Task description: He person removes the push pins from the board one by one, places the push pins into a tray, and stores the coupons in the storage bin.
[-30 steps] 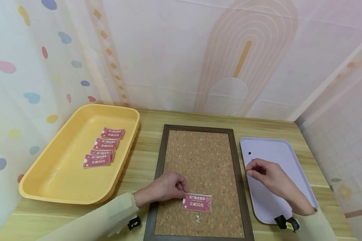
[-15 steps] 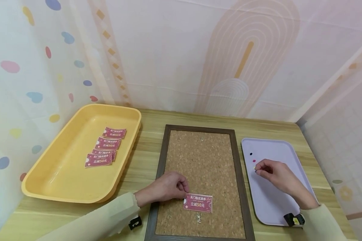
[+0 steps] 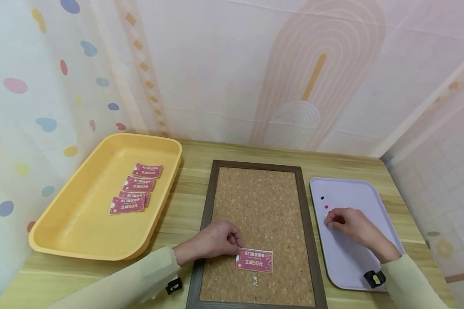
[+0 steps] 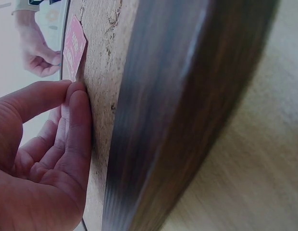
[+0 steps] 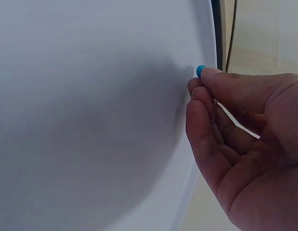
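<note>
My left hand (image 3: 214,241) pinches the left edge of a dark pink coupon (image 3: 254,260), which lies on the lower part of the brown-framed cork board (image 3: 261,206). In the left wrist view the coupon (image 4: 75,45) tilts up slightly from the cork at the fingertips. Over the left side of the lilac tray (image 3: 346,186), my right hand (image 3: 357,227) holds a small blue push pin (image 5: 201,71) between thumb and forefinger. Only the pin's rounded head shows. Beside those fingers on the tray lie a dark pin (image 3: 322,198) and a pink pin (image 3: 326,207).
At the left stands a yellow tub (image 3: 81,206) with several coupons (image 3: 138,184) inside, some overlapping. The wooden table (image 3: 193,154) runs back to a patterned curtain (image 3: 216,77). A narrow strip of table separates board and tray.
My right hand has moved rightward, farther over the tray, and its fingertips have dipped. The pink pin has come into view. My left hand stays at the coupon.
</note>
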Available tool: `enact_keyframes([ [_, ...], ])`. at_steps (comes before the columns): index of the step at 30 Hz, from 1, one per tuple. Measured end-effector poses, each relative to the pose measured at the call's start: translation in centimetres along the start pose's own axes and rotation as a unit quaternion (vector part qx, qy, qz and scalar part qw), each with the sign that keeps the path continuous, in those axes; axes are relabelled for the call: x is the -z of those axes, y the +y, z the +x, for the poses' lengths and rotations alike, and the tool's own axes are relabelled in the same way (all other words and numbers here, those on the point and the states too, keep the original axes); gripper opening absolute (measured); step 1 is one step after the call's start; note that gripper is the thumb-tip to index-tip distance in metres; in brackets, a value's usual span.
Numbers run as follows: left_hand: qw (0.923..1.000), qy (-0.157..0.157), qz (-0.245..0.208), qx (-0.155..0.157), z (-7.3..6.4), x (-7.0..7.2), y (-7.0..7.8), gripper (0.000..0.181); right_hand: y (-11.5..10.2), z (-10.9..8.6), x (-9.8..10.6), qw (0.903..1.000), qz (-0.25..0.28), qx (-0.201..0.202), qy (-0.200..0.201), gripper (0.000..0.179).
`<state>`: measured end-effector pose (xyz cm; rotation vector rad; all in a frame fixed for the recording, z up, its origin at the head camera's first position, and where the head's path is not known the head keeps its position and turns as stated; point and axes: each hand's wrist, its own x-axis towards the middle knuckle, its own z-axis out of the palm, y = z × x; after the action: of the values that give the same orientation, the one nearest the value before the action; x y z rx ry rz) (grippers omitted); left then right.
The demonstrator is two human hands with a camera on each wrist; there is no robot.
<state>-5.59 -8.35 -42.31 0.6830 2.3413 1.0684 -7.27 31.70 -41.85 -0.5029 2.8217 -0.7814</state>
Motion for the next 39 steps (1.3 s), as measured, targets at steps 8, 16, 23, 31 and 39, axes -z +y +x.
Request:
enact_keyframes([
  [8,1.0000,-0.001,0.000,0.001,0.1,-0.2,0.0,0.010,0.4,-0.2,-0.1,1.0000,-0.004,0.003,-0.005,0.011],
  [16,0.9999,-0.003,-0.010,0.001,0.0,-0.1,-0.1,0.010,-1.1,-1.1,-0.1,0.9990,-0.004,0.024,0.039,0.016],
  [23,0.9995,0.012,-0.028,0.000,-0.3,0.0,-0.3,0.009,-4.9,-1.7,-1.9,0.9940,-0.035,0.087,0.056,0.022],
  [31,0.9979,0.014,-0.063,-0.009,-1.0,0.3,-0.4,0.010,-7.4,-1.7,-4.0,0.9811,-0.104,0.162,0.020,0.036],
  [39,0.9947,0.050,-0.090,0.001,-3.0,3.3,0.2,0.008,-8.3,-1.4,-4.6,0.9787,-0.111,0.172,-0.016,0.043],
])
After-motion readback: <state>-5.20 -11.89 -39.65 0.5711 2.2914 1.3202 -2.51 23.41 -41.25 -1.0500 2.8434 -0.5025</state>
